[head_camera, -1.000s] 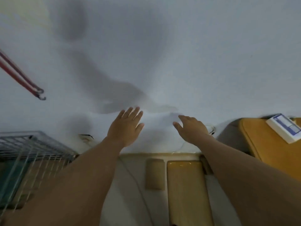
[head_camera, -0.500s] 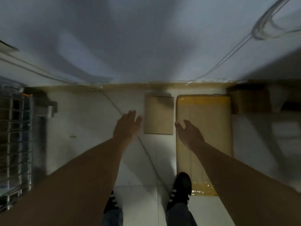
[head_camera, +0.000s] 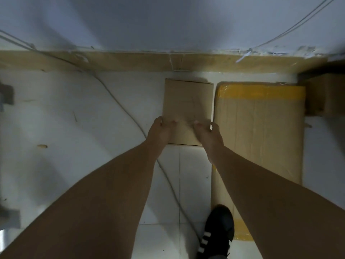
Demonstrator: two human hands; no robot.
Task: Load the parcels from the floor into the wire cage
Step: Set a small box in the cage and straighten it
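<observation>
Both hands clasp the small cardboard parcel on the floor: left hand at its left edge, right hand at its right edge. Each grip pinches its near end. A large yellow-taped parcel lies just right of it.

Pretty dim room, white tiled floor with dark grout lines and a few scuffs and bits of debris on it. A plain pale wall meets it at a tan skirting strip, and a thin cable snakes across the tiles.

Black shoe, floor cable
</observation>
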